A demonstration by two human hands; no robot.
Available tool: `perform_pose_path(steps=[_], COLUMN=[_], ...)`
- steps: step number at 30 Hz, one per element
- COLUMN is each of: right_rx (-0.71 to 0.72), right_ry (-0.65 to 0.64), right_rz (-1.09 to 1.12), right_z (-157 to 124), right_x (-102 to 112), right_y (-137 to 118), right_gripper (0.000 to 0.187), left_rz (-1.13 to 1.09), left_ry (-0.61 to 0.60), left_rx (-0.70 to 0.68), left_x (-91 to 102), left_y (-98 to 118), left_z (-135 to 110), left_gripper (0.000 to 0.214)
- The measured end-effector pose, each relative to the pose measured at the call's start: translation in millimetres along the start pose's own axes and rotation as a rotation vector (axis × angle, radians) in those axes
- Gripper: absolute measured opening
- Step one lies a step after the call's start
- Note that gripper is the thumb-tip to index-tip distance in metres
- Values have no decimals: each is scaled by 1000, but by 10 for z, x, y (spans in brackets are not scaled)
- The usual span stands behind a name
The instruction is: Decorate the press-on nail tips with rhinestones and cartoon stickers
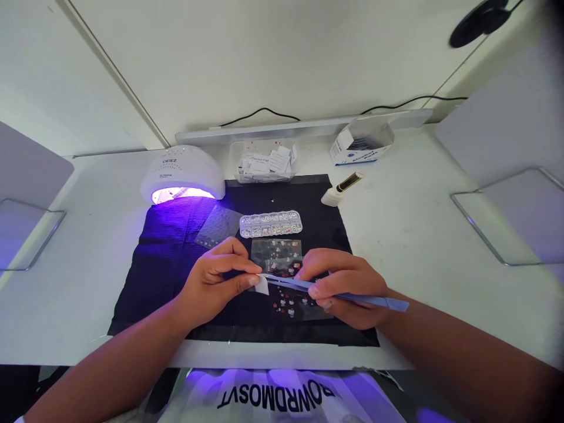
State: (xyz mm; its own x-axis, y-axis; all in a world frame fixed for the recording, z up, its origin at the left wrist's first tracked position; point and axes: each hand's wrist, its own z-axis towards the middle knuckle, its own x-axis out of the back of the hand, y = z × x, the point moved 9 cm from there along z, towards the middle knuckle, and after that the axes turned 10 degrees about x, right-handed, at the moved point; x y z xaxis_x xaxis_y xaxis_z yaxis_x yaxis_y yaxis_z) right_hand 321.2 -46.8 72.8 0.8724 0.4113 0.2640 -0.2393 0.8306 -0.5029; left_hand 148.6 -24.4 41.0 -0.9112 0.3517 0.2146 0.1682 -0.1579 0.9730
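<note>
Between the thumb and forefinger of my left hand is a small white pad, its loose corner hanging down. My right hand grips a pair of blue tweezers, pen-like, with the tips at the white pad by my left fingertips. Whether the tips pinch the pad or only touch it, I cannot tell. Under both hands lie clear sticker sheets with small red and white figures, partly covered by my right fingers. Just beyond them sits a clear compartment case of tiny gems.
A lit white nail lamp stands at the back left of the black mat. Behind the case are a clear box of packets and an open carton. A polish bottle lies at right; a transparent sheet lies left.
</note>
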Motion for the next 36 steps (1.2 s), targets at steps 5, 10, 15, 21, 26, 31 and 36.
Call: perform_pose_path(steps=[5,10,15,21,26,31,36], right_rx=[-5,2,1,-5,-5,-1,-9], right_ry=[6,15,18,16,22,35,37], right_rz=[1,8,11,13,18,7,-6], right_z=[13,4,11,29,28,24,13], right_x=[6,19,23,24,42,61,65], right_y=[-1,4,9,12,11,8,20], right_gripper=[12,11,12,12,11,11,12], left_rz=[-101,-211,-202,-166,-146,-118,-113], left_ry=[-2,-5,-25,2,20,25,23], left_rx=[102,135,125,92,93,93,88], left_x=[-17,-1,-19,-2,11,12,8], left_y=[-110,-142,-156,-132,-127,-133,-136], left_z=[13,19,25,10,13,13,23], left_gripper=[19,17,16,17,15,12,13])
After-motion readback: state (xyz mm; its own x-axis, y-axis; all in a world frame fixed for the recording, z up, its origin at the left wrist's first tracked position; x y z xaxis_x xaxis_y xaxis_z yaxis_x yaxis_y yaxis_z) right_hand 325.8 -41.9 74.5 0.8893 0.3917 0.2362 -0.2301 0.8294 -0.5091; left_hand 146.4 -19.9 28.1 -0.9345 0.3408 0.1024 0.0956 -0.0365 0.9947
